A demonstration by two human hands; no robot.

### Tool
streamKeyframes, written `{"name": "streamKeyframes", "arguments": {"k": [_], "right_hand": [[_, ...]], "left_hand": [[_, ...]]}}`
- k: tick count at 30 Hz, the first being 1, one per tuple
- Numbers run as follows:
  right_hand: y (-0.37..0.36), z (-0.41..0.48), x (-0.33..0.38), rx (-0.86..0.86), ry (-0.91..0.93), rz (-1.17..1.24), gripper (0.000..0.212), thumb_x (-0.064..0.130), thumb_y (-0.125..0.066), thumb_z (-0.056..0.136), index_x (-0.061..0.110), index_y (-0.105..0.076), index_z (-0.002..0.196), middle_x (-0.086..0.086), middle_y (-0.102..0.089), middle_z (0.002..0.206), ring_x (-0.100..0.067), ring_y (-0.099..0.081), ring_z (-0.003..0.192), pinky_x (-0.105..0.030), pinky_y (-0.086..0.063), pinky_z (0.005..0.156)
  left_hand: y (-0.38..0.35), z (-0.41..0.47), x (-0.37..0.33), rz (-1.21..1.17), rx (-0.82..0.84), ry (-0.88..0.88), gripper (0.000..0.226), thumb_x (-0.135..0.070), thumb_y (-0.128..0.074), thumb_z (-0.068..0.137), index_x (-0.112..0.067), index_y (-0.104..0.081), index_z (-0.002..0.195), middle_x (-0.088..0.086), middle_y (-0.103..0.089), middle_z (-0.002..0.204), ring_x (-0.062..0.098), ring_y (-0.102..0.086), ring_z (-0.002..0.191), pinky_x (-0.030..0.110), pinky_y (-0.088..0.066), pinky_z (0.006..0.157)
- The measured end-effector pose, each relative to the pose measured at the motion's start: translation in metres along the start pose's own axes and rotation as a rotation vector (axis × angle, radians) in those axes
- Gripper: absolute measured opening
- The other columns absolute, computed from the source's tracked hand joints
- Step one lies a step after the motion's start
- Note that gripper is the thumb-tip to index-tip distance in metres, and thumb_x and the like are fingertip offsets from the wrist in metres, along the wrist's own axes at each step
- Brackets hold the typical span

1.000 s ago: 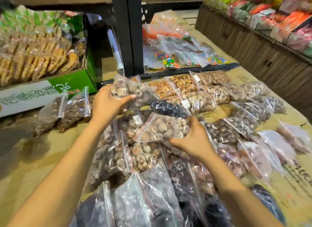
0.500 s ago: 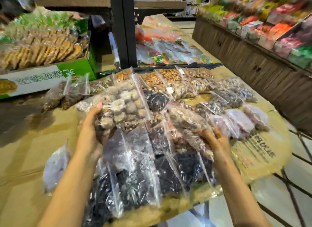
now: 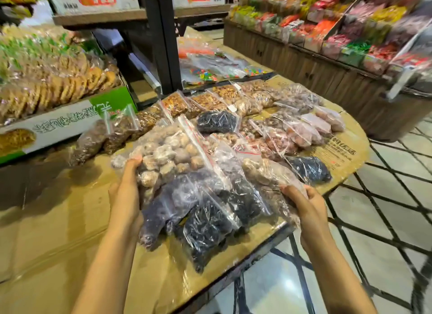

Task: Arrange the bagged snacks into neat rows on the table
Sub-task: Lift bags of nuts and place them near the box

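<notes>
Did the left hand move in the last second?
Yes. The left hand drew back from the green box toward the person, now against the bag pile.

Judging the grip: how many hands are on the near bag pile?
2: left hand flat against the left side of the bag pile, right hand gripping its right edge. None hidden.

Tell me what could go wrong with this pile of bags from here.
1. The dark-fruit bags lie at the table edge; a push from the left hand might tip them onto the floor.
2. The right hand grips the tan-snack bag, which overlaps its neighbours; pulling it may drag them askew.
</notes>
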State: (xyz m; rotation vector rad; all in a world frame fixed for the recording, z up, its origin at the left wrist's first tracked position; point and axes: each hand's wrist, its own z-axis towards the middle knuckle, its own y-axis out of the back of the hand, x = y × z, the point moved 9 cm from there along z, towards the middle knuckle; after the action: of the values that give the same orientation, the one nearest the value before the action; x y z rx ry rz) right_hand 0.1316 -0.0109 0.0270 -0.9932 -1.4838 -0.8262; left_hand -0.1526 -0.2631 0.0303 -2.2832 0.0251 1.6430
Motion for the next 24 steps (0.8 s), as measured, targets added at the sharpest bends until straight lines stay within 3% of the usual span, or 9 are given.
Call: {"name": "streamKeyframes", "arguments": {"k": [2,5,10,13,15,17,19,21,24], "right_hand": [[0.006,-0.016,-0.005,-0.013,-0.008,0.029,0.031,0.020,-0.073,0.078,-0.001,-0.058,0.096,-0.012,-0.060,0.080,-0.022,-0.057,0.069,-0.028,-0.046,0.057],[0.016,-0.042,-0.016,-0.015,-0.051,0.085,0.044,0.025,-0.072,0.077,-0.005,-0.058,0.106,-0.016,-0.064,0.089,-0.023,-0.062,0.072,-0.020,-0.047,0.051],[0.024,-0.082,-0.032,-0.050,-0.094,0.135,0.059,0.047,-0.071,0.058,0.000,-0.064,0.092,-0.011,-0.063,0.075,-0.021,-0.060,0.064,-0.030,-0.043,0.059],[0.019,-0.109,-0.044,-0.045,-0.131,0.196,0.024,0.033,-0.066,0.078,0.010,-0.070,0.083,-0.007,-0.069,0.075,-0.020,-0.063,0.067,-0.032,-0.044,0.063],[0.009,-0.125,-0.049,-0.026,-0.141,0.206,0.022,0.025,-0.056,0.089,0.016,-0.071,0.075,-0.001,-0.071,0.071,-0.016,-0.064,0.065,-0.029,-0.046,0.061],[-0.008,-0.142,-0.049,-0.001,-0.151,0.229,0.022,0.024,-0.051,0.091,0.019,-0.069,0.080,0.005,-0.073,0.071,-0.012,-0.067,0.065,-0.023,-0.049,0.057],[-0.029,-0.156,-0.052,0.019,-0.165,0.281,0.019,0.023,-0.049,0.092,0.020,-0.067,0.087,0.006,-0.074,0.072,-0.008,-0.068,0.063,-0.019,-0.051,0.054],[-0.058,-0.174,-0.054,0.014,-0.180,0.364,0.018,0.023,-0.049,0.091,0.020,-0.066,0.094,0.005,-0.074,0.075,-0.008,-0.068,0.063,-0.017,-0.052,0.052],[-0.108,-0.206,-0.066,-0.030,-0.186,0.527,0.030,0.028,-0.055,0.084,0.017,-0.066,0.110,-0.001,-0.074,0.096,-0.014,-0.068,0.079,-0.024,-0.054,0.064]], "left_hand": [[0.014,-0.010,0.008,-0.021,0.003,0.021,0.038,-0.053,-0.068,0.065,-0.022,-0.069,0.087,0.008,-0.070,0.090,0.024,-0.063,0.079,0.040,-0.049,0.075],[0.036,-0.025,0.015,-0.032,-0.004,0.016,0.038,-0.052,-0.063,0.069,-0.023,-0.070,0.091,0.009,-0.067,0.090,0.027,-0.059,0.076,0.041,-0.045,0.069],[0.058,-0.042,0.027,-0.064,0.042,0.050,0.040,-0.048,-0.065,0.063,-0.025,-0.066,0.096,0.007,-0.062,0.098,0.027,-0.057,0.084,0.038,-0.044,0.069],[0.070,-0.053,0.028,-0.112,0.165,0.076,0.040,-0.040,-0.069,0.062,-0.023,-0.064,0.098,0.006,-0.063,0.107,0.024,-0.060,0.091,0.040,-0.047,0.085],[0.084,-0.055,0.024,-0.100,0.213,0.094,0.036,-0.040,-0.072,0.062,-0.025,-0.066,0.094,0.006,-0.061,0.107,0.021,-0.057,0.081,0.035,-0.048,0.076],[0.097,-0.051,0.023,-0.109,0.285,0.133,0.027,-0.041,-0.073,0.067,-0.028,-0.069,0.089,0.003,-0.063,0.105,0.018,-0.056,0.074,0.029,-0.049,0.064],[0.113,-0.040,0.026,-0.099,0.339,0.194,0.034,-0.046,-0.078,0.064,-0.030,-0.071,0.093,0.004,-0.064,0.107,0.019,-0.057,0.076,0.030,-0.050,0.060],[0.129,-0.034,0.024,-0.124,0.364,0.263,0.041,-0.046,-0.079,0.061,-0.026,-0.073,0.097,0.006,-0.067,0.103,0.021,-0.061,0.075,0.032,-0.054,0.065],[0.153,-0.025,0.014,-0.210,0.414,0.365,0.025,-0.035,-0.060,0.084,-0.019,-0.079,0.087,0.007,-0.073,0.104,0.022,-0.070,0.086,0.044,-0.053,0.082]]}}
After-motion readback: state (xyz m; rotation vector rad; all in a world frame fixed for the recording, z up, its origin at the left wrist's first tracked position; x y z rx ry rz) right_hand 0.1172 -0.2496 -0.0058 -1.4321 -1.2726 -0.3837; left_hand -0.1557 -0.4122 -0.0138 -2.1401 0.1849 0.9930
